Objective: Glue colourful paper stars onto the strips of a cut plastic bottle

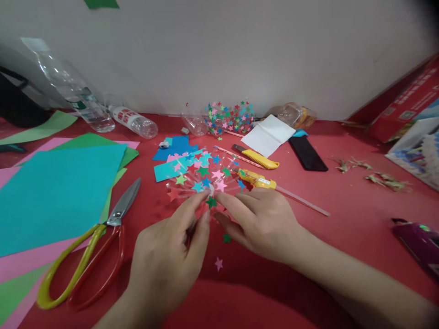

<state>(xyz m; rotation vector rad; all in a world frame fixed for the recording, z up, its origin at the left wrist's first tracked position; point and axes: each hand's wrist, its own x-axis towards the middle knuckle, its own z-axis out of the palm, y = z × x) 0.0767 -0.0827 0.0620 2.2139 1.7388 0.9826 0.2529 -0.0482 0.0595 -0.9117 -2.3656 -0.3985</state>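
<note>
A clear plastic piece cut into spread strips, dotted with colourful paper stars (217, 174), lies before me on the red table. My left hand (174, 242) reaches its near edge, index fingertip at the whitish centre and thumb bent below. From the right, my right hand (259, 219) meets it there, index finger and thumb also at the near edge. Between the fingertips shows a green star (211, 202). Both hands seem to grip the plastic, though the exact contact is partly hidden. Nearer me lie a loose pink star (218, 263) and another green star (227, 238).
Large scissors (116, 217) rest at left beside coloured paper sheets (65, 183). Beyond the plastic are a yellow utility knife (260, 158), a yellow glue gun (257, 179) with a glue stick, a phone (307, 153), white paper (268, 135), plastic bottles (135, 122) and a star-covered plastic piece (229, 118).
</note>
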